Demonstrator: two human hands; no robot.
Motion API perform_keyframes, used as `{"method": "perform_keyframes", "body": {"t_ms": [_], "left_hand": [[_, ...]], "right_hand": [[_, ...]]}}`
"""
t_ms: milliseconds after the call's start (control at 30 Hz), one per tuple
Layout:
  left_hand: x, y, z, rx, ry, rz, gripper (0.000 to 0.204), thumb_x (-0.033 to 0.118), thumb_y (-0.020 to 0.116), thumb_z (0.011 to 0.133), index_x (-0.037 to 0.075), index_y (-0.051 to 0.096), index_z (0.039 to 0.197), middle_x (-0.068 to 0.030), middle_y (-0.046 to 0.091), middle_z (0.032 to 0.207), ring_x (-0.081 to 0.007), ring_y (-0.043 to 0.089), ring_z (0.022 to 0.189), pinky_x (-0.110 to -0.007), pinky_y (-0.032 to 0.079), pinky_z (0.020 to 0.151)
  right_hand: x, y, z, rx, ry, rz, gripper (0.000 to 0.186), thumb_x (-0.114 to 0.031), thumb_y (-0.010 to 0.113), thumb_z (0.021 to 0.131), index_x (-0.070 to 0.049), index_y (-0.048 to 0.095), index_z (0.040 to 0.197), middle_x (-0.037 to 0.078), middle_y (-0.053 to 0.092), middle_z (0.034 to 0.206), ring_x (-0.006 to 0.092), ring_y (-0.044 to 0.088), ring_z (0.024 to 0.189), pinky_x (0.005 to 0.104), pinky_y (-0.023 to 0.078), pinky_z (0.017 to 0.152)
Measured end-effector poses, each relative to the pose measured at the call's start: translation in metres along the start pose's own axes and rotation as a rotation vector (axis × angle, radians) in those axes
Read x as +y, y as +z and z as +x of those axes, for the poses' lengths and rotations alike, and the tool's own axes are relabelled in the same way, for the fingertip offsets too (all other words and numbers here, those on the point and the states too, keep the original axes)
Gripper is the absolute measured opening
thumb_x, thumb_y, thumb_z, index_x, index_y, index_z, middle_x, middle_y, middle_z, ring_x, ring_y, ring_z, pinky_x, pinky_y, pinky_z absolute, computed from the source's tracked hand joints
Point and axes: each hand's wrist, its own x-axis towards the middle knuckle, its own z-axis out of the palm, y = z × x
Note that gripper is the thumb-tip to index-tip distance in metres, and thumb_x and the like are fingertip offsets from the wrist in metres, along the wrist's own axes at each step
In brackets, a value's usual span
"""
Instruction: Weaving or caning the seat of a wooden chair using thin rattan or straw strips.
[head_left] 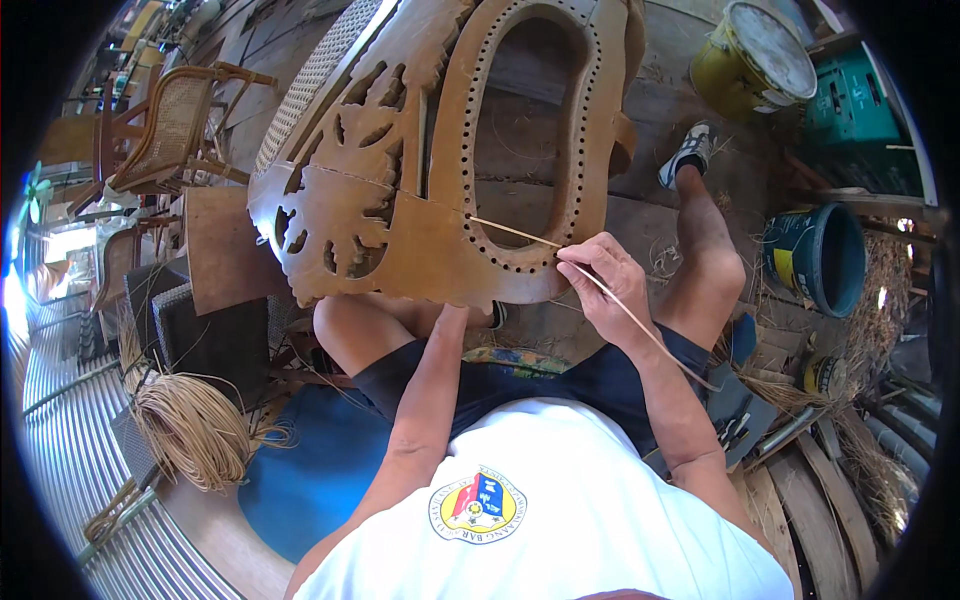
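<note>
A furniture-repair workshop: a carved wooden chair frame (440, 150) lies on a plank floor (660, 120), with a coil of cane strands (195, 430), finished cane chairs (165, 130), buckets (820, 255) and scattered tools (740, 425) around.

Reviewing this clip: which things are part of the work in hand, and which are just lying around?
In use:
- carved wooden chair frame with holes round its opening
- cane strand, pinched by the right hand
- left hand, hidden under the frame

Lying about:
- cane bundle
- blue bucket
- yellow bucket
- finished cane chair
</note>
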Motion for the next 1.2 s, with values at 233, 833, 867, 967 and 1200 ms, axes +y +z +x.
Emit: {"method": "perform_keyframes", "body": {"t_ms": [233,833,867,967,1200], "left_hand": [[-0.016,0.019,-0.02,0.094,-0.129,-0.041,0.047,0.038,0.048,0.104,0.002,0.057,0.132,-0.0135,0.059,0.136,-0.0281,0.059,0.123,-0.041,0.052,0.101],[-0.032,0.059,-0.02,-0.102,-0.24,-0.338,0.048,0.042,0.051,0.103,0.01,0.054,0.138,-0.0101,0.059,0.139,-0.0288,0.057,0.126,-0.045,0.045,0.111],[-0.029,0.056,-0.021,-0.079,-0.247,-0.323,0.048,0.042,0.051,0.103,0.01,0.054,0.138,-0.0101,0.059,0.139,-0.0288,0.057,0.126,-0.045,0.045,0.111],[-0.018,0.052,-0.021,-0.213,-0.3,-0.488,0.05,0.044,0.052,0.102,0.011,0.054,0.139,-0.0097,0.058,0.14,-0.0276,0.057,0.126,-0.046,0.045,0.11],[0.012,0.065,-0.032,-0.289,0.392,1.305,0.043,0.037,0.057,0.097,0.012,0.066,0.131,-0.0085,0.068,0.129,-0.0249,0.062,0.12,-0.044,0.045,0.108]], "right_hand": [[-0.01,-0.009,-0.007,-0.059,0.084,0.095,0.026,-0.01,0.079,0.088,-0.008,0.069,0.112,0.007,0.064,0.09,0.0177,0.063,0.076,0.0307,0.053,0.068],[-0.005,-0.016,-0.031,-0.044,0.22,0.075,0.013,-0.006,0.075,0.091,-0.002,0.07,0.103,0.006,0.064,0.086,0.0136,0.062,0.074,0.0269,0.051,0.066],[-0.005,-0.018,-0.033,-0.051,0.25,0.066,0.012,-0.004,0.075,0.091,-0.002,0.069,0.102,0.006,0.064,0.086,0.0136,0.062,0.074,0.0269,0.051,0.066],[-0.003,-0.02,-0.038,-0.059,0.285,0.057,0.011,-0.003,0.074,0.091,-0.002,0.069,0.1,0.006,0.063,0.084,0.0135,0.062,0.074,0.0269,0.051,0.066],[-0.001,-0.022,-0.045,-0.092,0.347,0.027,0.012,-0.002,0.074,0.09,-0.001,0.069,0.1,0.007,0.065,0.085,0.0131,0.062,0.074,0.0275,0.052,0.067]]}}
